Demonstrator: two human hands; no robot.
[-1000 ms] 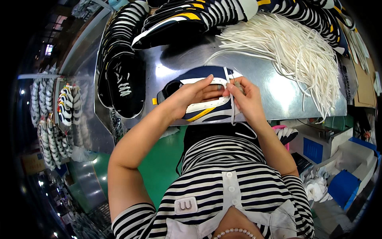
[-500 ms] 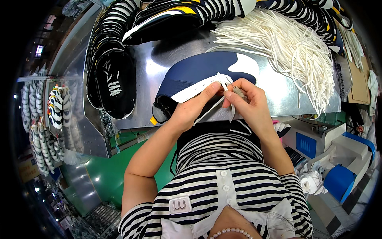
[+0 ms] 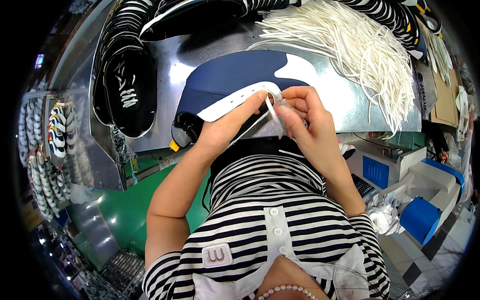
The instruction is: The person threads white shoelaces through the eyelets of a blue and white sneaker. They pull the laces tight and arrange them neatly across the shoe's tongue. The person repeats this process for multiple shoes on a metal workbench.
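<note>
A navy-blue shoe upper [image 3: 225, 75] with a white toe patch and a white, punched eyelet strip [image 3: 237, 99] lies on its side at the metal table's near edge. My left hand [image 3: 222, 127] is closed round the strip's near side, its thumb by the end eyelets. A white shoelace [image 3: 273, 119] loops at that end of the strip and hangs toward my lap. My right hand [image 3: 310, 115] pinches the lace beside the loop, with thumb and forefinger bent together. The fingertips partly hide where the lace passes through the eyelet.
A large heap of white shoelaces [image 3: 345, 47] covers the table's far right. Nested black shoe uppers [image 3: 129, 92] stand at the left, with more along the back. A grey machine with a blue panel [image 3: 376, 172] sits below the table's right side. Shoe parts hang at far left.
The whole view has shifted slightly. The lace that stuck up above the strip now curves down in a loop, and my right fingers have turned and spread a little around it.
</note>
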